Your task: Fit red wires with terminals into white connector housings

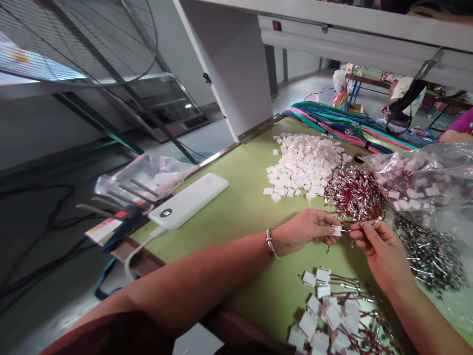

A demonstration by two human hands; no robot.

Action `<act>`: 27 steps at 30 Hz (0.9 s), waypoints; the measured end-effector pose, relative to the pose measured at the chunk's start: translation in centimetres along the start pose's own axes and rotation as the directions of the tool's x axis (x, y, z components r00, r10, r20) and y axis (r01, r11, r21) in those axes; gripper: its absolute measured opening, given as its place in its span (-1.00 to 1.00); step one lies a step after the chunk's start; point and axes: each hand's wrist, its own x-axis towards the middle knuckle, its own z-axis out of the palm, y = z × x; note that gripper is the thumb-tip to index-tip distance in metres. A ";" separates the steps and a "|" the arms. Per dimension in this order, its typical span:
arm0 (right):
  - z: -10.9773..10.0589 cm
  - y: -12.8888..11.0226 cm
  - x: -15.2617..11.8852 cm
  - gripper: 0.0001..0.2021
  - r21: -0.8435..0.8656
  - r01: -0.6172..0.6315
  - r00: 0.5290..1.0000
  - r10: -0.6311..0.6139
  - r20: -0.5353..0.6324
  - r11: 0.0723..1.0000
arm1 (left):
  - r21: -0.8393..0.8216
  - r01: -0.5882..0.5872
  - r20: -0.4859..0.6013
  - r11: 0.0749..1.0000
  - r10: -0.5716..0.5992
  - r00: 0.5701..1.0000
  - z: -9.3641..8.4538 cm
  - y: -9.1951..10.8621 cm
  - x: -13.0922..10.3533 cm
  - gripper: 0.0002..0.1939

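Between thumb and fingers, my left hand [309, 230] pinches a small white plastic connector housing [336, 230]. My right hand [382, 246] is closed on a short red wire lead with metal terminals, its end pointing at the housing; I cannot tell how far it is inserted. Behind my hands lies a heap of red wire leads [356, 192], and beyond it a pile of loose white housings [306, 162]. Nearer to me are several white housings with red leads attached [332, 315]. Black leads with metal ends [432, 254] are heaped beside my right wrist.
A clear plastic bag [424, 182] of housings lies at the right. Bundled coloured wires [343, 128] run along the back. A white power bank [190, 201] with a cable lies on the left, near pliers-like handles [125, 197] and another plastic bag [148, 172]. A fan [77, 39] stands far left.
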 end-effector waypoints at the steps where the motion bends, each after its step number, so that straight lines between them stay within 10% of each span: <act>1: -0.1 0.1 0.1 -0.75 -0.004 -0.004 1.000 0.004 0.004 1.000 | -0.004 0.001 -0.001 1.000 -0.001 1.000 0.0 0.0 0.0 -0.68; 27: -0.4 0.1 -0.6 -0.88 -0.427 0.364 0.931 -0.340 0.134 0.828 | -0.024 0.001 -0.029 1.000 -0.002 1.000 -0.1 0.2 0.1 -0.66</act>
